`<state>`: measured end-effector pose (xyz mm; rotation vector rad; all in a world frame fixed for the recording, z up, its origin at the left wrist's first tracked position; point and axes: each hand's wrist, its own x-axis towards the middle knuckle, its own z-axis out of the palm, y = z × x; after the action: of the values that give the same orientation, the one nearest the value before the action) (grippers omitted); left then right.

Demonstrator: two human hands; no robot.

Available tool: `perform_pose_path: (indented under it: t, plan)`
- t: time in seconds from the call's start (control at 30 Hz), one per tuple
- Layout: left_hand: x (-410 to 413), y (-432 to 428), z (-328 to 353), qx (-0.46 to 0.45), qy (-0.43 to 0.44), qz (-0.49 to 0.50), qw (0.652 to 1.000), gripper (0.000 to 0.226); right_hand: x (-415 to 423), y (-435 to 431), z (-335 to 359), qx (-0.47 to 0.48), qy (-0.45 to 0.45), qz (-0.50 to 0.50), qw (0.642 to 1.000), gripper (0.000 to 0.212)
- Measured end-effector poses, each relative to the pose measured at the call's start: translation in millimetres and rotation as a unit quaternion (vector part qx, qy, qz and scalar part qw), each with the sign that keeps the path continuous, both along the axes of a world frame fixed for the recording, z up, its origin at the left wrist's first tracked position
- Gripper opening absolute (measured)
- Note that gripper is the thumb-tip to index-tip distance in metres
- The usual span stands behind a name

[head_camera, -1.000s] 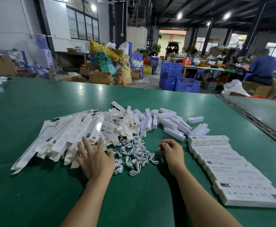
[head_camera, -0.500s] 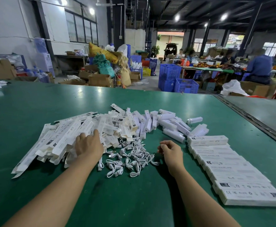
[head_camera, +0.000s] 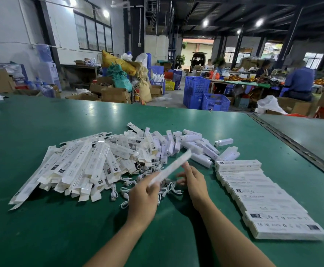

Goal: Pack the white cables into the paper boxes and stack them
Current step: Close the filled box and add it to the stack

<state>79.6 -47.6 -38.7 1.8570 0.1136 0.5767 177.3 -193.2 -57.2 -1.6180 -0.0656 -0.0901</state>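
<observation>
Over table point(head_camera: 41, 237) (crates point(head_camera: 195, 89) beyond), left hand point(head_camera: 143, 201) holds box point(head_camera: 170, 167).

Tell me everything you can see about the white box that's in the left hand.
The flat box is a long, narrow white sleeve, seemingly thin card, motion-blurred so any print is unreadable. The left hand pinches its near end; the far end tilts up and right, above the loose white cables. The right hand is close beside it; contact cannot be told.

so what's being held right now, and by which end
The left hand grips a flat paper box by its near end; the right hand looks empty.
</observation>
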Motion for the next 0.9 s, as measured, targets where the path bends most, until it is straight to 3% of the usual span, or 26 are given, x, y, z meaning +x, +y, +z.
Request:
perform_pose_path:
  t: [0.17, 0.33, 0.53, 0.67, 0.8, 0.9]
  plan:
    - [-6, -14, -4, 0.117, -0.072, -0.060, 0.989, 0.031, -10, -11, 3, 0.178, 0.049, 0.062, 0.981, 0.054]
    - [-10, -16, -1, 0.069, 0.008, -0.097, 0.993, 0.009, -13, -19, 6, 0.239, 0.076, 0.105, 0.962, 0.038]
    - [-11, -38, -8, 0.138, 0.048, -0.084, 0.986, 0.064, -16, -16, 7, 0.158, 0.068, 0.098, 0.980, 0.036]
    - [-6, -45, -14, 0.104, 0.080, -0.070, 0.989, 0.098, -17, -14, 6, 0.107, 0.042, 0.079, 0.990, 0.022]
    - [-5, -42, -14, 0.037, 0.064, -0.059, 0.996, 0.101, -29, -8, 5, 0.112, -0.018, 0.092, 0.989, 0.005]
    - [-6, -39, -14, 0.017, 0.066, -0.071, 0.995, 0.094, -35, -8, 10, 0.119, -0.034, 0.086, 0.989, 0.014]
